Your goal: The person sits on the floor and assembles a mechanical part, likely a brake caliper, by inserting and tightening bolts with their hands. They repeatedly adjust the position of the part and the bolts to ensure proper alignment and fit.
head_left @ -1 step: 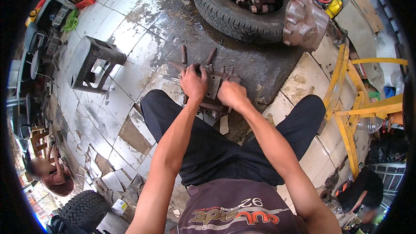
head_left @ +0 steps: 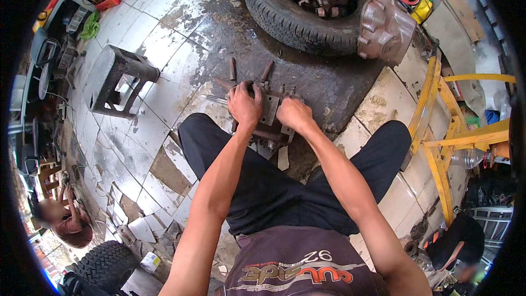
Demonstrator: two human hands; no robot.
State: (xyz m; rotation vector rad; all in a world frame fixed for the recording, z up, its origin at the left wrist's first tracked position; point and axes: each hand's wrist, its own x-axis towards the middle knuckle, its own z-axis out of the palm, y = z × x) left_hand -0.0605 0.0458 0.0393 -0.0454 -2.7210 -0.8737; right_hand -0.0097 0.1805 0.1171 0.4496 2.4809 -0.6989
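Observation:
Between my knees on the floor lies a greasy brown metal gearbox-like assembly [head_left: 269,111] with a flat plate on its upper face. A splined steel shaft [head_left: 215,99] sticks out of its left side. My left hand [head_left: 245,104] is closed over the left part of the assembly, its fingers curled round a dark section. On the right end, my right hand [head_left: 295,114] is closed, fingers curled under; whatever they grip is hidden. Two short rusty rods [head_left: 267,70] stand out beyond the assembly's far side; I cannot tell whether they are attached.
Ahead, a large tyre [head_left: 301,35] lies flat with metal parts in it, and a brown cast housing [head_left: 386,27] leans at its right. A dark plastic stool [head_left: 120,82] stands left, a yellow metal frame [head_left: 433,109] right. Two other people sit farther off, lower left and lower right.
My right hand has shifted and turned slightly at the assembly's right end. My left hand and the assembly stay where they were.

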